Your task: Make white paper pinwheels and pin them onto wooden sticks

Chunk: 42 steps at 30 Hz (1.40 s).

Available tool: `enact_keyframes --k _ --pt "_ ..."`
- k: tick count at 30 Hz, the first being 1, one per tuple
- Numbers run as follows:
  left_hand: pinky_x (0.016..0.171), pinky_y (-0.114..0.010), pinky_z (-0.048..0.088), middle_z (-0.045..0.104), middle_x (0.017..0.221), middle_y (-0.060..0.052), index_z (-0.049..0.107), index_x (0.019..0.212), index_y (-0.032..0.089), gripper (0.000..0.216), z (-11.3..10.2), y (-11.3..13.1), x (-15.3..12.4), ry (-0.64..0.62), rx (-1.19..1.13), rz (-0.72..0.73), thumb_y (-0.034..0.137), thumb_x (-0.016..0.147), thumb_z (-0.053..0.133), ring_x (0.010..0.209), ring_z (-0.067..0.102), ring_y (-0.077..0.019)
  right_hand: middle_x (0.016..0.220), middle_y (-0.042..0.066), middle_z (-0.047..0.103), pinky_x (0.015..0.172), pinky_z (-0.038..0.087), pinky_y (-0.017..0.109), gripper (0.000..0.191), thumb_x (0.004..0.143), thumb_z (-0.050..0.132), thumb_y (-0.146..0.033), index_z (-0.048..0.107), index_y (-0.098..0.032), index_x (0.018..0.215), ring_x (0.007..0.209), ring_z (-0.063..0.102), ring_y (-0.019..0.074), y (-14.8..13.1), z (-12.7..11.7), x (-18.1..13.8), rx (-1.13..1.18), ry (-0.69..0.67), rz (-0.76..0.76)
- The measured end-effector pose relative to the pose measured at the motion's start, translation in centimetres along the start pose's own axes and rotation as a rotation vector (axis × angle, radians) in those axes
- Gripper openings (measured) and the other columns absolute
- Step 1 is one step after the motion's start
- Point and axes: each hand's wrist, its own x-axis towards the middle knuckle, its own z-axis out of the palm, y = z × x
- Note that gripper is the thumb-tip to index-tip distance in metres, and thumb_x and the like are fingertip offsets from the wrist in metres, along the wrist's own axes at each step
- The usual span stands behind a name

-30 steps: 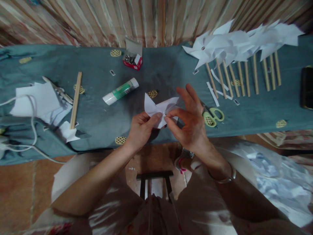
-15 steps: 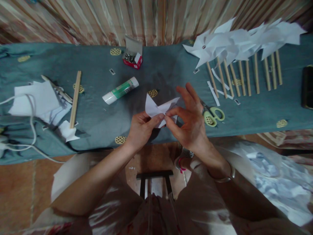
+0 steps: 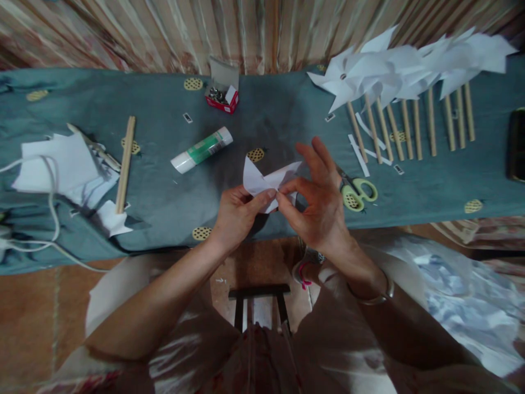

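A white paper pinwheel [image 3: 256,178] with folded blades is held above the table's near edge, between both hands. My left hand [image 3: 235,216] grips it from the left, thumb pressed near its centre. From the right, my right hand [image 3: 315,205] pinches at the centre with thumb and index finger, its other fingers raised. Whether a small fastener sits in that pinch is hidden. Just right of my right hand lie green-handled scissors [image 3: 359,194], their blades partly behind the fingers.
Finished pinwheels on sticks [image 3: 389,71] lie at the back right, near paper strips [image 3: 359,155]. A red box of metal fasteners [image 3: 221,98], a glue stick [image 3: 202,149], wooden sticks [image 3: 125,164] and paper sheets [image 3: 57,164] lie leftward. A white cable [image 3: 53,208] crosses the left end.
Both hands keep the same grip on the paper pinwheel, with almost no movement. The view has shifted very slightly.
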Motion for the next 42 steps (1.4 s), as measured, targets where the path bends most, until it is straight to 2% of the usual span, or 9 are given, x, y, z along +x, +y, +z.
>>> enact_keyframes --k 7,15,19,25,27,30,35,39,42 --pt "0.074 -0.028 0.053 0.076 0.076 -0.001 0.08 0.077 0.02 0.014 0.0 0.0 0.1 0.027 0.044 0.001 0.033 0.073 0.08 0.072 0.065 -0.0155 0.148 -0.006 0.051 0.116 0.036 0.059 0.014 0.087 0.062 -0.022 0.061 -0.028 0.074 0.151 0.032 0.0303 0.1 0.0 -0.1 -0.009 -0.024 0.013" --pt "0.072 -0.027 0.053 0.076 0.078 -0.001 0.079 0.074 0.02 0.015 0.0 0.1 0.1 0.034 0.023 -0.014 0.034 0.071 0.082 0.07 0.064 -0.0148 0.149 -0.005 0.05 0.119 0.029 0.062 0.013 0.086 0.064 -0.021 0.062 -0.027 0.074 0.151 0.03 0.0331 -0.3 0.0 0.0 0.055 -0.03 0.047" --pt "0.069 -0.028 0.055 0.076 0.078 -0.004 0.077 0.074 0.018 0.024 -0.1 0.6 0.3 0.048 -0.083 -0.096 0.038 0.066 0.086 0.068 0.065 -0.015 0.149 -0.001 0.05 0.122 0.029 0.059 0.006 0.087 0.066 -0.026 0.066 -0.03 0.091 0.151 0.032 0.0314 -0.8 -1.1 0.3 0.105 0.007 0.004" --pt "0.067 -0.027 0.058 0.075 0.079 -0.004 0.075 0.076 0.016 0.022 -0.2 1.6 0.7 0.03 -0.244 -0.171 0.03 0.064 0.087 0.071 0.068 -0.0147 0.147 0.0 0.055 0.119 0.038 0.055 0.018 0.089 0.064 -0.027 0.068 -0.033 0.106 0.14 0.049 0.0246 -0.1 -2.3 0.6 0.369 0.105 0.232" --pt "0.066 -0.025 0.058 0.075 0.081 -0.004 0.076 0.078 0.015 0.023 -0.1 1.8 0.7 0.036 -0.263 -0.183 0.029 0.063 0.087 0.072 0.068 -0.0146 0.137 0.004 0.064 0.111 0.047 0.052 0.014 0.089 0.066 -0.031 0.07 -0.028 0.103 0.128 0.06 0.0241 0.7 -2.0 0.7 0.534 0.12 0.353" --pt "0.065 -0.024 0.057 0.075 0.082 -0.005 0.076 0.078 0.013 0.026 0.0 2.0 0.7 0.016 -0.276 -0.198 0.03 0.062 0.088 0.07 0.066 -0.0133 0.107 0.001 0.076 0.088 0.06 0.036 0.012 0.087 0.069 -0.038 0.073 -0.028 0.093 0.099 0.072 0.017 1.7 -1.5 1.0 0.816 0.118 0.565" --pt "0.065 -0.022 0.056 0.075 0.08 -0.004 0.077 0.078 0.013 0.023 0.0 2.1 0.6 -0.017 -0.277 -0.236 0.028 0.063 0.087 0.068 0.065 -0.0118 0.074 -0.004 0.072 0.056 0.055 0.02 0.02 0.073 0.082 -0.045 0.076 -0.026 0.079 0.06 0.063 0.0086 1.7 -1.3 1.3 1.107 -0.066 0.81" --pt "0.067 -0.024 0.056 0.075 0.078 -0.005 0.077 0.078 0.013 0.027 0.0 1.8 0.7 -0.03 -0.273 -0.227 0.029 0.06 0.089 0.067 0.065 -0.0125 0.068 -0.004 0.068 0.057 0.055 0.024 0.018 0.078 0.078 -0.043 0.074 -0.026 0.079 0.059 0.062 0.0107 1.4 -1.4 1.0 0.996 -0.082 0.706" --pt "0.065 -0.025 0.054 0.075 0.074 -0.006 0.078 0.074 0.014 0.026 -0.2 1.8 0.9 -0.048 -0.225 -0.201 0.032 0.059 0.089 0.064 0.063 -0.0131 0.1 0.0 0.074 0.084 0.059 0.037 0.009 0.087 0.07 -0.035 0.073 -0.028 0.091 0.095 0.071 0.0189 1.4 -2.0 0.9 0.666 0.038 0.442"
